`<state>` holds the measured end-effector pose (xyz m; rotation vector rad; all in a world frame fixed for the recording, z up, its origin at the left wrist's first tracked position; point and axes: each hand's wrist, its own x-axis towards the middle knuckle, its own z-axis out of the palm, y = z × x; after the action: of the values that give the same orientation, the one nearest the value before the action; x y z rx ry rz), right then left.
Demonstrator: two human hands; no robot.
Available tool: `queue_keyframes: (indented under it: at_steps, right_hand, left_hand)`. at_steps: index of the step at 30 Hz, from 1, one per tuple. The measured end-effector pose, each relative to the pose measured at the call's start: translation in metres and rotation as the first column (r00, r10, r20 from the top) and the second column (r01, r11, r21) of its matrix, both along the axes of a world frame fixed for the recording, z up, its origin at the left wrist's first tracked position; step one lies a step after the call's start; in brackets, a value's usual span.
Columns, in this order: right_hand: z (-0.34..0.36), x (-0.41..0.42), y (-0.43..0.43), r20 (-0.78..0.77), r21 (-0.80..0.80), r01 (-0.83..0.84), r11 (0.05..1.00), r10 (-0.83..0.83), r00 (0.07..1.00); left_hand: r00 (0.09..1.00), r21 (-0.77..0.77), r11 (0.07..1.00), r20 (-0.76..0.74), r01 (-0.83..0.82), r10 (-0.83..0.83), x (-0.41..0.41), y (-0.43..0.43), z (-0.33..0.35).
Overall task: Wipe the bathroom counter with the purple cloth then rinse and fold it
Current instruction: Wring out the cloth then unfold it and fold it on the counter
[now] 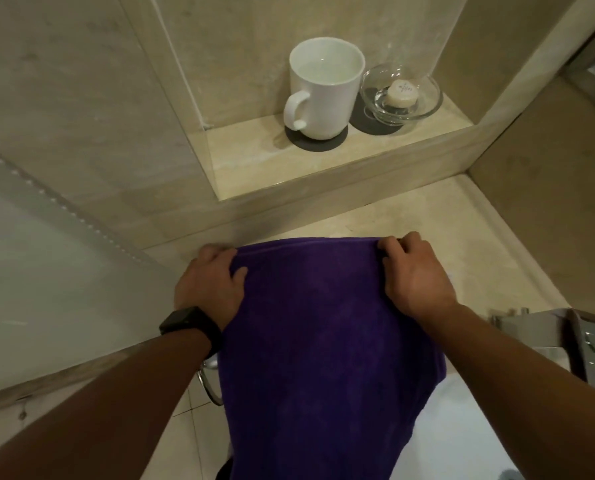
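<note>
Head view: the left hand [209, 285] and right hand [415, 275] each pinch, with curled fingers, a far corner of the soft purple terry cloth [323, 341], which perhaps rests at the beige stone counter [462, 230]'s front edge. Most of it hangs below, so a loose grip may drop it.

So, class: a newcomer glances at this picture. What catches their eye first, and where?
The purple cloth dominates the middle foreground, stretched between the left hand and right hand, which grip its top corners. Behind it, in the wall niche, a white mug stands on a dark coaster beside a glass dish holding a round soap.
</note>
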<state>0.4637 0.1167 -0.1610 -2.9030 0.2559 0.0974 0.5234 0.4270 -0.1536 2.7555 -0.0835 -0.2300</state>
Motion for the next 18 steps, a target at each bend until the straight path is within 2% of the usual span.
queue_keyframes:
  at_steps: [2, 5, 10, 15, 18]
  right_hand:
    - [0.002, -0.004, -0.008, 0.0, -0.052, -0.025, 0.998, 0.025, 1.0]
    - [0.004, -0.006, -0.01, 0.004, -0.116, -0.03, 0.993, 0.03, 1.0]
    - [0.0, -0.011, -0.008, -0.004, -0.115, -0.002, 0.993, 0.002, 1.0]
    - [-0.002, -0.02, -0.011, -0.043, -0.151, -0.021, 0.988, 0.014, 0.999]
    - [0.001, -0.025, -0.004, -0.123, -0.169, -0.022, 0.985, 0.001, 0.992]
  left_hand:
    - [0.999, -0.037, 0.999, 0.037, -0.022, 0.024, 0.001, -0.005, 0.002]
    - [0.985, -0.091, 0.996, 0.168, -0.015, 0.031, 0.005, -0.013, 0.009]
    - [0.948, -0.088, 0.993, 0.302, -0.081, 0.104, 0.003, -0.027, -0.001]
    - [0.945, -0.02, 0.986, 0.285, -0.164, 0.163, -0.003, -0.035, -0.022]
    - [0.953, 0.034, 0.99, 0.277, -0.138, 0.124, -0.011, -0.035, -0.019]
